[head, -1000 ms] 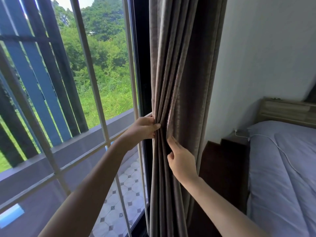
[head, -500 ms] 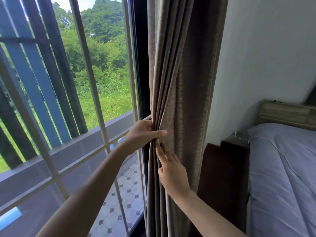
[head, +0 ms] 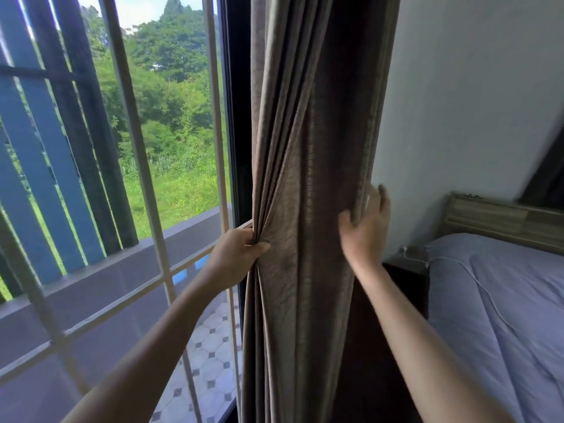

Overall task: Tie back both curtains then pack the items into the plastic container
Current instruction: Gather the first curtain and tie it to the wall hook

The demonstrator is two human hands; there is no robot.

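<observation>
A brown-grey curtain point(head: 308, 166) hangs bunched in folds between the window and the wall. My left hand point(head: 236, 254) pinches the folds at the curtain's left edge, at about sill height. My right hand point(head: 366, 227) is at the curtain's right edge, fingers curled around the outer fold from behind, slightly blurred. No tie-back and no plastic container are in sight.
A barred window point(head: 137, 178) fills the left, with a tiled balcony floor point(head: 210, 361) below. To the right are a white wall point(head: 473, 87), a dark nightstand point(head: 406, 276) with a white cable, and a bed with a lilac duvet point(head: 503, 315) and wooden headboard point(head: 503, 218).
My right hand has moved from the curtain's front, beside my left hand, across to its right edge and up. My left hand keeps its grip on the left folds.
</observation>
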